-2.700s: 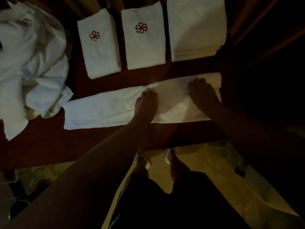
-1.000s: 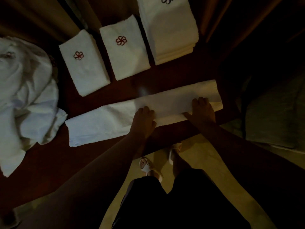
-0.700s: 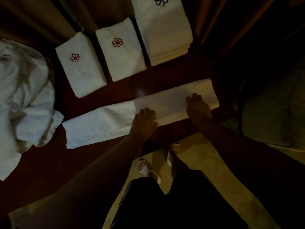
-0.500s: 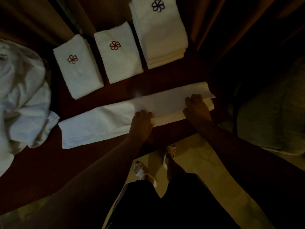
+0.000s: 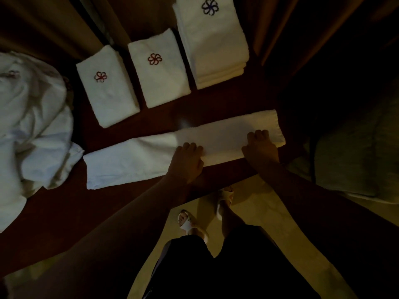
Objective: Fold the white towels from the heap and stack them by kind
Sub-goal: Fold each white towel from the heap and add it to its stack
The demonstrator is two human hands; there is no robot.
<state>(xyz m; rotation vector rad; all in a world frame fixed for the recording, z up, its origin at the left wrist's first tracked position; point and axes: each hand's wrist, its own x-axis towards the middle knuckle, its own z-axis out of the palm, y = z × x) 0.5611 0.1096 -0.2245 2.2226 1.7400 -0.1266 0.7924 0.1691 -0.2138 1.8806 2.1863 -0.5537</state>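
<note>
**Both hands on the long towel**

Here the long towel (image 5: 133,160) lies across the dark table (image 5: 64,212), folded into a strip. The left hand (image 5: 186,162) and right hand (image 5: 260,148) curl fingers over its near edge. Folded stacks (image 5: 159,70) sit at twelve o'clock, the heap (image 5: 32,130) at nine.

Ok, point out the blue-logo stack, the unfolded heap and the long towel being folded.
blue-logo stack (image 5: 212,39): head view, top towel's middle.
unfolded heap (image 5: 32,130): head view, crumpled middle.
long towel (image 5: 133,160): head view, bare left half.
</note>
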